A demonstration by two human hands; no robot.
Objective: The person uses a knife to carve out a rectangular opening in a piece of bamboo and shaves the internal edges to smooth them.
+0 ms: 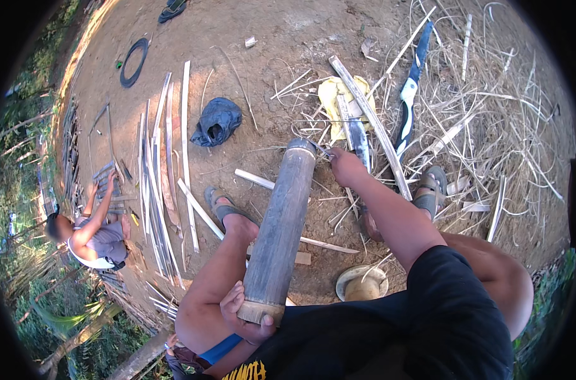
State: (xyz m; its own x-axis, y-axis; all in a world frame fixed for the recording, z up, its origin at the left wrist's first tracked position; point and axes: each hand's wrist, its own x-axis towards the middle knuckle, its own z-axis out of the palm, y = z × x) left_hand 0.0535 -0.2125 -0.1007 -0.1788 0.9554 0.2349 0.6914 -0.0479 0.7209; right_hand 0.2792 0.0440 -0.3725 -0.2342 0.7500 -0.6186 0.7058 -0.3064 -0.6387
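A thick bamboo tube (278, 221), dark and worn, lies slanted across my lap and points away from me. At its near end, my left hand (247, 316) is closed round the pale rim from below. My right hand (348, 168) is closed on a thin metal blade (321, 150), likely a small knife, its handle hidden in my fist. The blade's tip meets the side of the tube just under the far end, where a light ring runs round it.
Beyond my right hand lie a wide knife blade (360, 140), a yellow cloth or bag (329, 98), a split bamboo strip (370, 114) and a folding saw (409, 92). Shavings (471, 126) litter the right. Leftward are a black plastic bag (217, 122), long strips (150, 190) and another person (95, 237).
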